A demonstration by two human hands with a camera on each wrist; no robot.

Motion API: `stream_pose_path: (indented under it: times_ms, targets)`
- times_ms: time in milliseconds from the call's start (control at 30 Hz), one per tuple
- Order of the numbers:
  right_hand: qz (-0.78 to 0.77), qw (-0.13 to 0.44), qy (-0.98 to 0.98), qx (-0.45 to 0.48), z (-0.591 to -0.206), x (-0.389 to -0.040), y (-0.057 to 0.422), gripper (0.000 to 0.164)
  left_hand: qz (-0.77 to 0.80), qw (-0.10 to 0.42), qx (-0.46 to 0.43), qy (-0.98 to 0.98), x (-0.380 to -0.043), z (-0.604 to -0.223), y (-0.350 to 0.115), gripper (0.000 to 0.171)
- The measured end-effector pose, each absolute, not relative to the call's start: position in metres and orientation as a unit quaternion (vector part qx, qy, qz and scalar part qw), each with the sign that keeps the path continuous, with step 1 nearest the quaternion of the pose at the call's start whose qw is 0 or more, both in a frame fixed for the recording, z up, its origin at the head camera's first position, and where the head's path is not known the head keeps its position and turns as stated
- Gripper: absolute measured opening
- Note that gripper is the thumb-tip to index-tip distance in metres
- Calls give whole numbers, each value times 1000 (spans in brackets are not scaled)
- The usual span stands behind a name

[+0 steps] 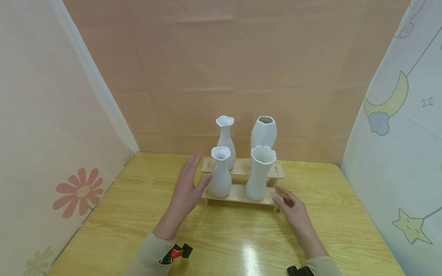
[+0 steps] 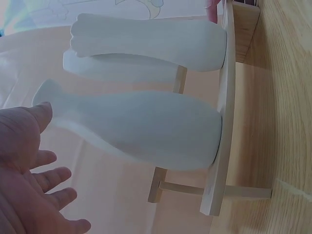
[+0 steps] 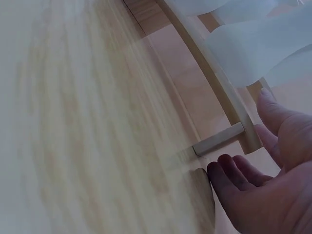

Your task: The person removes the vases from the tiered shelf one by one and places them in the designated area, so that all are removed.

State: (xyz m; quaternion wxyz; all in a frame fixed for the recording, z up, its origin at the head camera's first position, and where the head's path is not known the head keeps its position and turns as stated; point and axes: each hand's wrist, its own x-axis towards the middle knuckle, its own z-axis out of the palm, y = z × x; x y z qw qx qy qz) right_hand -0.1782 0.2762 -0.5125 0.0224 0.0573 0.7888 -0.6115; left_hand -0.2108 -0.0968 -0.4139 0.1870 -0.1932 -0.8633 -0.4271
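Note:
A two-tier wooden rack [image 1: 238, 193] carries white vases. On its lower step stand a narrow-necked vase [image 1: 221, 182] at left and a scallop-rimmed vase [image 1: 257, 180] at right. Behind them, the upper step bears a wavy-rimmed vase [image 1: 225, 138] and an angular, wide-mouthed vase [image 1: 264, 132]. My left hand [image 1: 186, 188] is beside the front left vase, fingers extended; in the left wrist view the thumb [image 2: 43, 116] overlaps that vase's neck. Around the rack's right end, my right hand [image 1: 293, 211] has loosely bent fingers, with the thumb [image 3: 267, 105] apart from them.
The rack stands on a wood-grain table [image 1: 145, 199] close to a creased, peach-coloured back cloth [image 1: 221, 69]. A pale cloth with a red flower [image 1: 83, 191] borders the left side. Another with a moon [image 1: 393, 101] and a star [image 1: 411, 226] borders the right.

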Motion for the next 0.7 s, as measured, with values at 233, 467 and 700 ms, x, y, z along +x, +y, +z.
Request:
stream_pose_path:
  times_ms: [233,467,700]
  targets:
    - [-612,18,789,48,-519,-186,278,76,-443,179,-190,-858,-210,-415,-94,71]
    - [-625,24,778,53,-525,-190,280,74,-450,171,-181,-858,-208,-414,-93,70]
    - [-635,22,771,47,-528,-187,278,70,-462,163,-175,-854,-211,-413,-93,70]
